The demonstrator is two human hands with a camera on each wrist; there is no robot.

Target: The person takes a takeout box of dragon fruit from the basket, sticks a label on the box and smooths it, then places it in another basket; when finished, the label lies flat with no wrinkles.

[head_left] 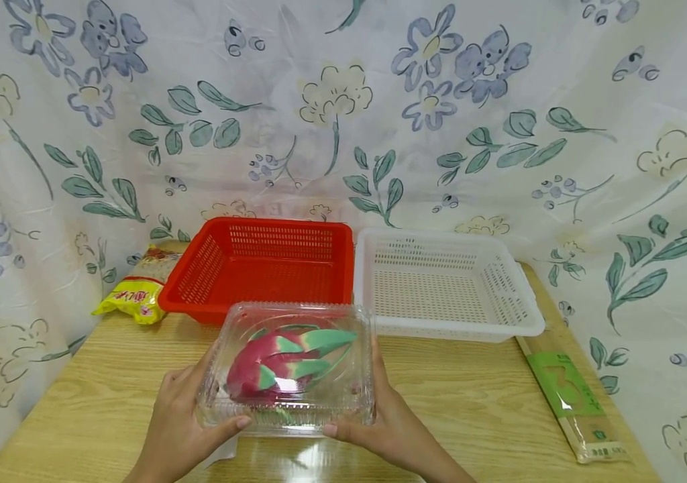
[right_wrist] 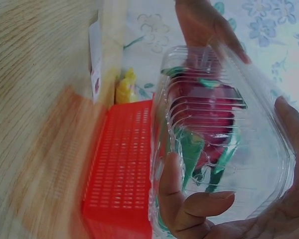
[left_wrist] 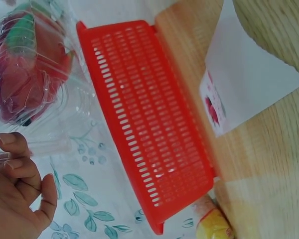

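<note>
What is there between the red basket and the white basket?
Nothing: in the head view the red basket and white basket stand side by side, rims about touching.

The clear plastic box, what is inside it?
Inside the clear plastic box, held by the left hand and right hand, lies a dragon fruit. Its underside is hidden.

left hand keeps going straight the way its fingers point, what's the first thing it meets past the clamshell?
Likely the red basket. The left hand grips the clear clamshell box holding the dragon fruit, fingers pointing away toward the baskets; the red one sits directly behind. Depth between them is unclear.
</note>
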